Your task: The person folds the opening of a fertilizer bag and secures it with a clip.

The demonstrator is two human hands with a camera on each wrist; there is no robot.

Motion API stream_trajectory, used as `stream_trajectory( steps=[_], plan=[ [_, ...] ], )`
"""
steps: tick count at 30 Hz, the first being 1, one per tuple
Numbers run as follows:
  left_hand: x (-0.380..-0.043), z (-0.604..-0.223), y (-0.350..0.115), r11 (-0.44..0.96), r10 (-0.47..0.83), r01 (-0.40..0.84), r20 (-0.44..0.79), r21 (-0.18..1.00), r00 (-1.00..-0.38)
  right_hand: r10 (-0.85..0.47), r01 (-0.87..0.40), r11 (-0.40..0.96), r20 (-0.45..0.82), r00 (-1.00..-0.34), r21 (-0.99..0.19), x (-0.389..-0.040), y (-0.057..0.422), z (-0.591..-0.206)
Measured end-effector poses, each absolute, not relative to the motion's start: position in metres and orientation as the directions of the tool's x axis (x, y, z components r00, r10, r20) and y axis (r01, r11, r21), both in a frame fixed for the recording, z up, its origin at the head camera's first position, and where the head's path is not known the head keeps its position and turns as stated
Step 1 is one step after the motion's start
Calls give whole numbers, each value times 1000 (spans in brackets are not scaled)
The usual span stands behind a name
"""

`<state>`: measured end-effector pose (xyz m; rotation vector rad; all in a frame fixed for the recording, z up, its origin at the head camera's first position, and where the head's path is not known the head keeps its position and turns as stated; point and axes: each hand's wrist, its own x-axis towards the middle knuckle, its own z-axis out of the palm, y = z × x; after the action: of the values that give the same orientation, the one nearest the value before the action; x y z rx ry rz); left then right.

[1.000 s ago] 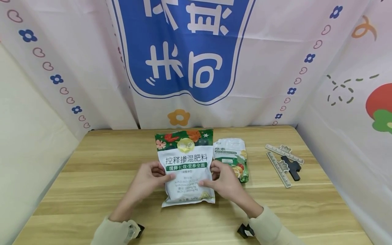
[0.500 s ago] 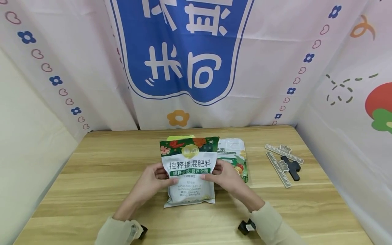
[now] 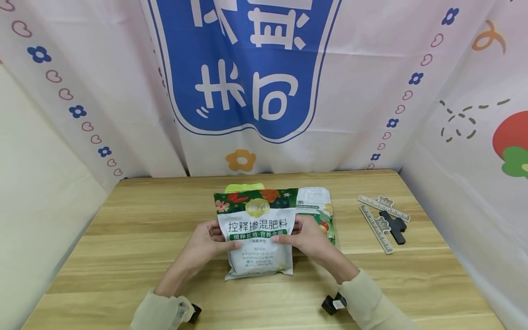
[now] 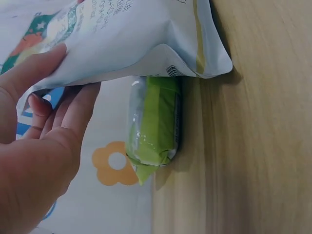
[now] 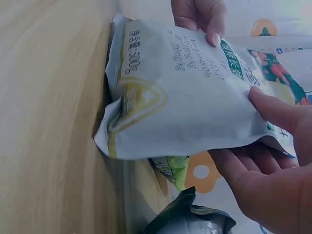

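Note:
A white fertilizer bag (image 3: 260,256) with a green, flower-printed top stands near the middle of the table, its lower edge at the wood. My left hand (image 3: 200,245) grips its left side, thumb on the front and fingers curling behind. On the opposite side, my right hand (image 3: 312,240) holds it the same way, thumb on the printed face. In the right wrist view the bag (image 5: 185,102) leans back, with its bottom seam at the tabletop. Behind it stands a lime-green packet (image 4: 158,122), mostly hidden in the head view.
A smaller white and green pouch (image 3: 316,198) sits behind my right hand, partly covered by the bag. Toward the table's right side lie two pale ruler-marked strips (image 3: 376,229) and a black plastic piece (image 3: 397,229). A printed cloth (image 3: 346,101) hangs along the back edge.
The bag's top has come down and shifted slightly right, both hands moving with it. The lime-green packet's top now shows behind it, and more of the white and green pouch is covered.

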<state>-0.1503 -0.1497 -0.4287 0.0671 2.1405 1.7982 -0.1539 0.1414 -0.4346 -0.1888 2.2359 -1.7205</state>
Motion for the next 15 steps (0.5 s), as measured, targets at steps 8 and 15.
stream_trajectory(
  steps=[8, 15],
  plan=[
    [-142, -420, -151, 238, 299, -86, -158, 967, -941, -369, -17, 260, -83, -926, -965, -145, 150, -425],
    [-137, -416, -155, 298, 393, 63, -62, 953, -918, -419, -127, 264, 5, -908, -956, -139, 153, -418]
  ],
)
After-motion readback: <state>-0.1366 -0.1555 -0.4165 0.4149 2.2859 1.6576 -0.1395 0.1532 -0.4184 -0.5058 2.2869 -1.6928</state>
